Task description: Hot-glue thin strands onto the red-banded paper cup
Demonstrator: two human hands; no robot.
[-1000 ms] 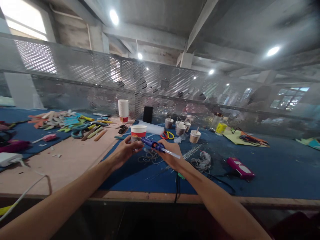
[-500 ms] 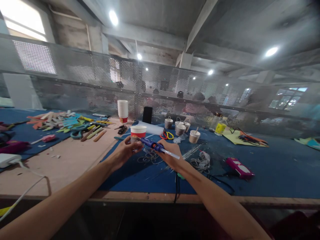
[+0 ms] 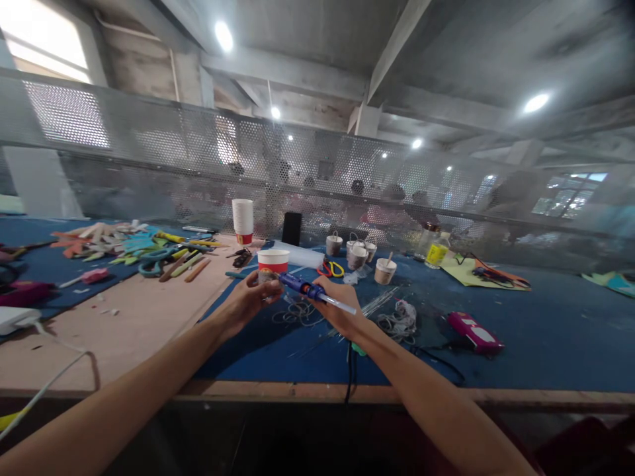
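My left hand (image 3: 252,297) has its fingers wrapped round the lower part of a red and white paper cup (image 3: 273,260), held upright above the blue mat. A blue glue gun (image 3: 302,287) is gripped in my right hand (image 3: 338,305), with a translucent glue stick (image 3: 339,305) poking out of its rear. The gun's nozzle end is at the cup's right side, close to my left fingertips; whether it touches the cup cannot be made out. Loops of grey cord (image 3: 299,313) lie below and behind the hands.
Small string-handled cups (image 3: 358,258) and scissors (image 3: 337,269) are behind my right hand. A cup stack (image 3: 243,221) and a phone (image 3: 292,229) stand farther back. Tools and coloured pieces lie left; a magenta device (image 3: 475,332) and bottles (image 3: 437,251) are right.
The view has shifted very slightly. Both hands, the cup and the glue gun keep nearly the same places and grips.
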